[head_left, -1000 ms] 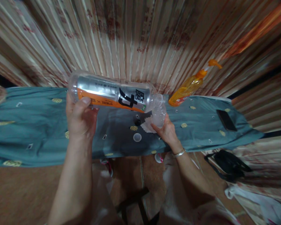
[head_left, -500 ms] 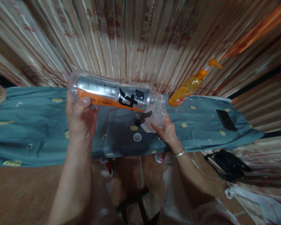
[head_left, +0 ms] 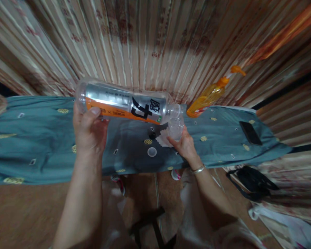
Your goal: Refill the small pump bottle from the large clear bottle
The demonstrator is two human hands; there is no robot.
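My left hand [head_left: 90,129] is wrapped round the base of a large clear plastic bottle [head_left: 124,103] with a silver and orange label. The bottle lies nearly level, its uncapped neck pointing right. At its mouth, my right hand [head_left: 185,143] grips a small clear plastic cup [head_left: 175,127], which looks tilted. How much liquid is in either is hard to see. A whitish scalloped sheet [head_left: 164,138] lies under the cup on the cloth. Just left of it sit a small black cap [head_left: 152,135] and a round translucent lid [head_left: 152,151].
An orange pump bottle [head_left: 207,97] stands at the back right of the green tablecloth [head_left: 49,138]. A phone [head_left: 250,133] lies near the right end. Curtains [head_left: 145,41] hang behind. A black bag [head_left: 251,181] and a dark stool frame [head_left: 150,221] are below.
Almost nothing differs. Both hands keep their hold on the bottle and the cup, in about the same place.
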